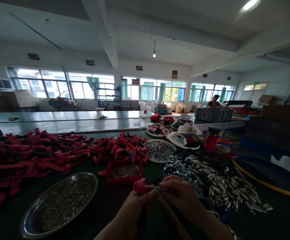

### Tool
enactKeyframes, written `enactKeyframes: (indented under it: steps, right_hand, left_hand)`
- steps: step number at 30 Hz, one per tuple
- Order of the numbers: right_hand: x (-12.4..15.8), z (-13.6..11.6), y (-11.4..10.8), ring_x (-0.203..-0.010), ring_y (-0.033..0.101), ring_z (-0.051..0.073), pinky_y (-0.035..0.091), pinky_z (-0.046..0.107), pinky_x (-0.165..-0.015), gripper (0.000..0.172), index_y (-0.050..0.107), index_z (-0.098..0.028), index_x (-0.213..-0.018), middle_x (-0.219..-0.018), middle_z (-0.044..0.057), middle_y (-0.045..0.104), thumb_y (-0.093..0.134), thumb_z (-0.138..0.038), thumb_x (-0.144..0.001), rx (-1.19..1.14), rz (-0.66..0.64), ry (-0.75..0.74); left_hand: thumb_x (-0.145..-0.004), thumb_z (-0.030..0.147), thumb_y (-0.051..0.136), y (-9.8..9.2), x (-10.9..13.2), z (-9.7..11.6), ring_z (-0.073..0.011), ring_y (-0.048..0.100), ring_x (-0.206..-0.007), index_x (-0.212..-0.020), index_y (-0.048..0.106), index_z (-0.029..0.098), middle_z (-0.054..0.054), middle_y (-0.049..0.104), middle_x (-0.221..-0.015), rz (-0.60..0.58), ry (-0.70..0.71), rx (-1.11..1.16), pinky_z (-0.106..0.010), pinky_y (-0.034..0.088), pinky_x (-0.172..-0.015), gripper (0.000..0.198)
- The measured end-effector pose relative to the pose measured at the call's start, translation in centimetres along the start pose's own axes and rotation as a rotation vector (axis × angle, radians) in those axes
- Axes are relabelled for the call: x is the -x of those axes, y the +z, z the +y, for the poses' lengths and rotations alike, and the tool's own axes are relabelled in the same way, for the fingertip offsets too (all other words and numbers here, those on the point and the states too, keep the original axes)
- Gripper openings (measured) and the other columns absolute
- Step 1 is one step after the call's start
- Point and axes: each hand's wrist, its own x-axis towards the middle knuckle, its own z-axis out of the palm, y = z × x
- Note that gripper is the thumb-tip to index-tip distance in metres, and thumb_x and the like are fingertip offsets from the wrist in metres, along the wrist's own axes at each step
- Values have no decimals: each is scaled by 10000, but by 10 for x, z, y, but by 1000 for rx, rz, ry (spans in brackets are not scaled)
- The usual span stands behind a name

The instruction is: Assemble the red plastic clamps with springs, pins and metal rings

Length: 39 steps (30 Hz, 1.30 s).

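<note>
My left hand point(132, 208) is closed around a red plastic clamp handle point(140, 186) whose tip sticks up above my fingers. My right hand point(182, 196) pinches a small metal spring part point(164, 189) right against that handle. Both hands meet low in the middle, over the dark green table point(105, 203). Just beyond them stands a red tray point(124, 171) with small metal pieces. A heap of metal springs point(217, 181) lies to the right of my right hand.
A large pile of red clamp handles point(35, 156) covers the left. A steel oval dish point(60, 203) of tiny metal parts sits front left. White plates point(159, 150) of parts stand further back. A person point(214, 101) works behind a grey crate point(213, 115) far right.
</note>
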Motion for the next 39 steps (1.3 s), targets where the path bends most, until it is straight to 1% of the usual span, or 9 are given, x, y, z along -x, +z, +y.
enactKeyframes:
  steps: [7,12,15,17,20,22,25,30,39]
  right_hand:
    - [1,16,1,-713,578,139,464,255,-645,197,669,-183,-805,-778,5,619,752,-266,-647,-306,-150,238]
    - [-2,-8,5,-786,579,166,461,285,-710,108,659,-179,-796,-824,32,617,689,-190,-693,-37,-155,129]
    - [-4,-21,17,-836,608,180,490,305,-745,253,606,-203,-966,-904,46,635,656,-201,-718,-140,-88,237]
    - [-7,-25,24,-870,617,182,493,322,-787,303,564,-222,-1035,-944,47,635,637,-223,-740,-230,-45,274]
    - [-11,-32,29,-892,611,169,490,328,-815,322,537,-243,-1077,-976,39,621,612,-215,-765,-306,-96,221]
    - [-14,-36,31,-873,607,159,503,320,-789,357,522,-251,-1108,-973,32,610,601,-186,-766,-334,-174,173]
    - [-14,-37,36,-859,603,157,513,320,-761,368,520,-235,-1123,-980,40,603,584,-155,-769,-313,-266,144]
    - [-14,-33,38,-783,613,146,511,303,-731,265,570,-187,-1030,-931,44,604,564,-135,-770,-191,-350,113]
    - [-21,-40,33,-821,579,144,487,272,-725,255,581,-187,-1018,-922,42,593,524,-104,-784,-70,-351,23]
  left_hand:
    - [-510,403,789,-11,2,-12,-27,301,-380,-761,607,139,87,388,-432,-63,-1,49,-158,224,-394,407]
    - [-473,518,770,-16,-4,-27,-54,351,-396,-750,631,119,67,426,-434,33,68,-178,-185,250,-397,505]
    - [-485,552,751,-18,-2,-32,-57,354,-392,-757,606,133,69,434,-450,70,96,-186,-186,252,-389,520]
    - [-528,539,736,-20,1,-34,-57,360,-389,-749,571,155,66,454,-480,36,11,-117,-183,276,-385,473]
    - [-560,462,745,-24,7,-37,-66,433,-428,-748,534,168,37,529,-602,-39,-183,2,-197,367,-417,408]
    - [-580,417,741,-26,10,-39,-69,466,-455,-742,527,164,28,541,-644,-60,-234,30,-206,404,-438,368]
    - [-604,396,722,-29,12,-41,-60,459,-444,-698,520,154,26,534,-627,-83,-224,13,-182,384,-412,329]
    - [-601,394,716,-32,16,-38,-49,436,-408,-673,521,150,23,538,-603,-104,-220,-17,-146,292,-342,320]
    - [-542,381,739,-33,17,-35,-35,430,-375,-695,527,144,21,544,-597,-81,-287,14,-130,267,-306,353]
